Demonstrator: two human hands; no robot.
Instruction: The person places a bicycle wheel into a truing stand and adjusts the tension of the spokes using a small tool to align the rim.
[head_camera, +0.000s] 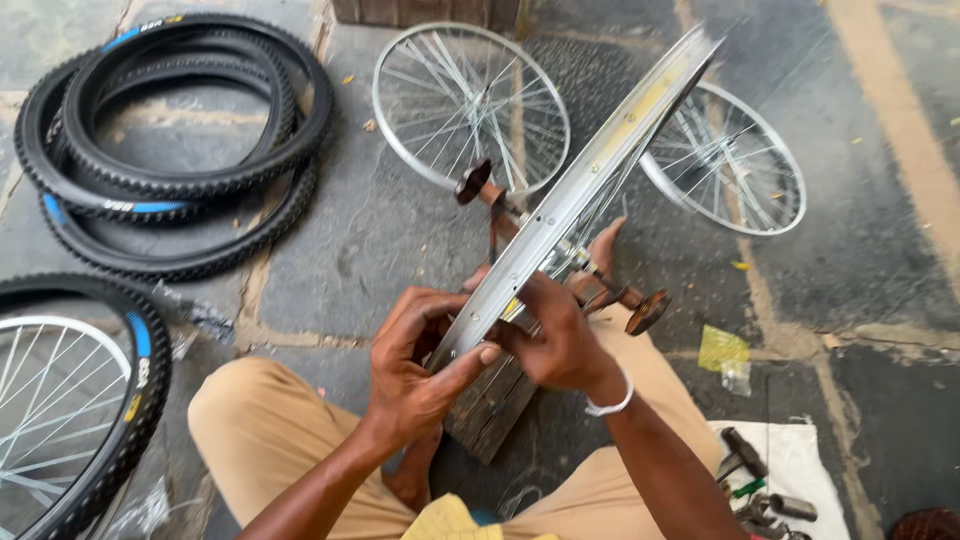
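While both hands grip it, one bare silver rim (585, 185) stands on edge above the person's lap.

Left hand (415, 365) and right hand (555, 340) clench the rim's near end, fingers wrapped around the metal. Right of the rim, one white cloth (800, 460) holds small tools. Left of it lies one tyred wheel (70, 400); farther left, three loose black tyres (180, 130). Beyond the rim, two spoked wheels (470, 100) rest on grey stone paving (380, 230) outdoors.
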